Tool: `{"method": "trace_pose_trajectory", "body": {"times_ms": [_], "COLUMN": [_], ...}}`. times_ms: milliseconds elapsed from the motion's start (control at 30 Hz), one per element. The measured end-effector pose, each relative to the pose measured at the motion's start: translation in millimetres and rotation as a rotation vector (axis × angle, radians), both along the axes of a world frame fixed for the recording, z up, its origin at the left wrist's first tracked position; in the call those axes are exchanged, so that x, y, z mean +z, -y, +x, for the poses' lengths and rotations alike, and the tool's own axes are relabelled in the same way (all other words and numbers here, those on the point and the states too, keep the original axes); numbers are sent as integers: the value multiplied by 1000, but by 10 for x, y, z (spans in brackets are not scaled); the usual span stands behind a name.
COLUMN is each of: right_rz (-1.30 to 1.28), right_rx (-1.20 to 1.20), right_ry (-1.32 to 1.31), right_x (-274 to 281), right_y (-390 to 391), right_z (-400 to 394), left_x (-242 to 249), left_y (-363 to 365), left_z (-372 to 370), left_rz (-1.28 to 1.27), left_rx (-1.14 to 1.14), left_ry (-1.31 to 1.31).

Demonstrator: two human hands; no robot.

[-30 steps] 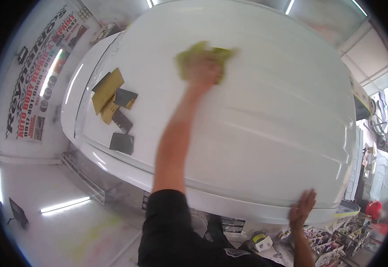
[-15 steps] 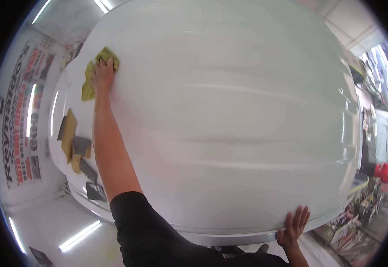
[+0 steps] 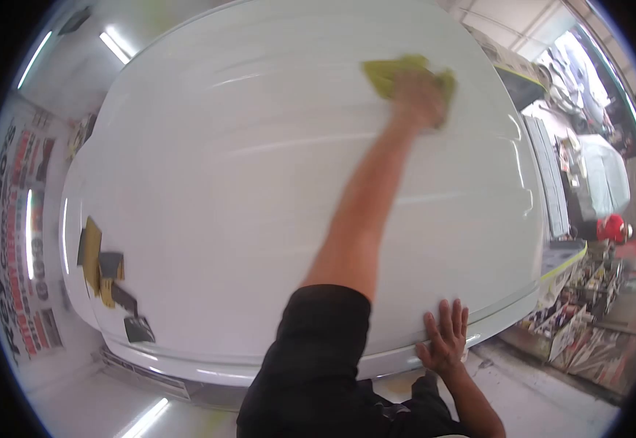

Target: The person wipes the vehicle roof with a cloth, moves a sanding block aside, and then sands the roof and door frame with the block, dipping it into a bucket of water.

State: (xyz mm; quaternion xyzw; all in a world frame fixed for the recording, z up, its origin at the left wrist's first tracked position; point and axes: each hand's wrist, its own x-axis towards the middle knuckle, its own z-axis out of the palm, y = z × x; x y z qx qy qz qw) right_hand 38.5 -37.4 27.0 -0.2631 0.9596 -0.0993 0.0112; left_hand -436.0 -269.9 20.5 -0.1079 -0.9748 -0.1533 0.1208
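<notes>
My left hand [image 3: 418,98], blurred by motion, presses a yellow-green cloth [image 3: 383,75] against the upper right part of a large, glossy white curved panel [image 3: 274,197]. Cloth shows on both sides of the fingers. Lower down, my right hand [image 3: 445,339] rests on the panel's near edge, empty, with its fingers spread. At the panel's far left lie yellowish and dark grey pieces [image 3: 93,255], several of them overlapping, and a dark flat piece [image 3: 139,329] lies below them.
A lettered banner [image 3: 18,248] hangs at the left. Shelves with small items [image 3: 551,321] stand at the lower right. Beyond the panel's right side are a person in red [image 3: 611,228] and a pale covered shape [image 3: 604,175]. Strip lights glow above.
My left hand has swept the cloth from the panel's upper left to its upper right. My right hand stays on the near edge. The view has shifted.
</notes>
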Motion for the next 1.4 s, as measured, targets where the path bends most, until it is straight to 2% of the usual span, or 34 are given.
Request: {"method": "trace_pose_trajectory", "body": {"times_ms": [67, 167, 233, 267, 300, 333, 367, 400, 433, 467, 500, 600, 633, 667, 700, 767, 800, 833, 867, 900, 1000, 1067, 1100, 1133, 1167, 1200, 1233, 1333, 1367, 1400], "right_rz": [4, -10, -16, 2, 3, 8, 13, 17, 2, -12, -25, -48, -62, -62, -59, -65, -64, -63, -61, -52, -54, -22, -9, 9, 25, 36, 36, 25, 17, 9], "right_rx": [10, 13, 20, 28, 37, 33, 28, 34, 44, 43, 31, 10, 21, 19, 0, 22, 22, 26, 36, 55, 80, 77, 75, 75, 74, 84, 93, 101, 104, 101], "right_ry": [-17, -44, -42, -37, -39, -35, -34, -31, -26, -24, -21, 7, -1, -12, -17, -31, -42, -47, -60, -84, -126, -144, -140, -136, -137, -153, -157, -170, -172, -177], "right_x": [25, -1, 19, 29, 45, 67, 86, 80, 70, 58, 63, 117, 116, 123, 129, 123, 88, 50, 30, 19, -26, -17, -7, 9, 3, -35, -31, -43, -55, -59], "right_y": [-9, 15, 35, 30, 38, 46, 43, 45, 43, 42, 44, 34, 28, 25, 0, 29, 66, 57, 44, 25, 38, 19, 39, 50, 71, 61, 73, 84, 65, 52], "right_z": [-56, -32, -12, -15, -34, -26, -31, -31, -38, -34, -18, -12, -39, -41, -4, -11, -18, 26, 4, -10, -43, -67, -43, -32, -41, -39, -41, -20, -33, -42], "left_x": [-270, -311, 369, -292, -527, -577, -621, -658, -361, -720, -678, -3, 148, -722, -669, -92, -385, -328, -404, -63, -110, 122, 134, -142, -293, -174, -225, -307, -379, -443], "left_y": [-368, 207, 1035, 1583, 2176, 2732, 3296, 3835, 4053, 4634, 4663, 3254, 3118, 2979, 2293, 992, 453, 87, -165, -192, 367, 1235, 1693, 2261, 2785, 3217, 3650, 4610, 4754, 4694], "left_z": [220, 448, 913, 792, 1054, 1345, 1691, 2043, 2471, 2570, 2741, 2565, 2332, 2003, 1779, 1547, 1447, 1461, 1571, 1911, 2550, 2802, 2969, 3024, 3260, 3572, 3777, 4305, 4362, 4313], "left_rz": [72, 43, -114, -204, -173, -272, -485, -496, -525, -282, -755, -471, -465, -628, -503, -193, 36, 96, 67, 75, 184, 91, 122, -56, -255, -299, -192, -169, -131, -232], "left_rx": [-53, -78, 66, 163, 194, 249, 367, 470, 514, 617, 699, 1051, 607, 600, 463, 157, 241, 130, 88, 33, 66, 210, 346, 411, 610, 708, 828, 1016, 1051, 1050], "left_ry": [-280, -266, 184, -148, -578, -506, -362, -278, -106, -129, -159, 107, 472, -306, -521, 232, -276, -48, -210, -175, -398, -280, -336, -285, -179, -188, -55, 55, 84, 39]}}
